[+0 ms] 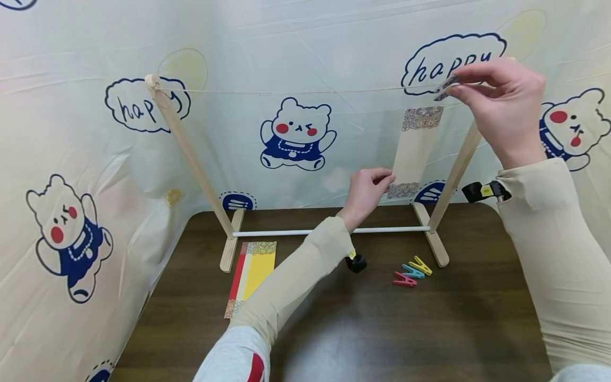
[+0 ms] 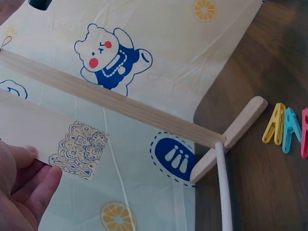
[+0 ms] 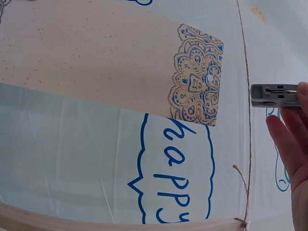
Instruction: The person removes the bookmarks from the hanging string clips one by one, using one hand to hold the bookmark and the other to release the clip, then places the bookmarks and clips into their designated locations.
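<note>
My left hand (image 1: 365,193) pinches the side edge of a cream paper bookmark (image 1: 414,154) near its lower end. Lace-like patterns cover both ends of the bookmark, and a small hole shows at its upper end in the right wrist view. Between thumb and fingers, my right hand (image 1: 513,106) holds a grey clothespin (image 3: 275,96). The clothespin's tip is right at the thin string (image 1: 296,94), which runs between two wooden posts. The bookmark hangs upright just below the string, its top edge a little apart from it.
A wooden post (image 1: 191,154) stands at each side, joined low by a white rod (image 1: 272,233). Red, cream and yellow bookmarks (image 1: 260,265) lie overlapped on the dark table (image 1: 363,339) at left. Yellow, blue and pink clothespins (image 1: 412,271) lie at right. A printed cloth hangs behind.
</note>
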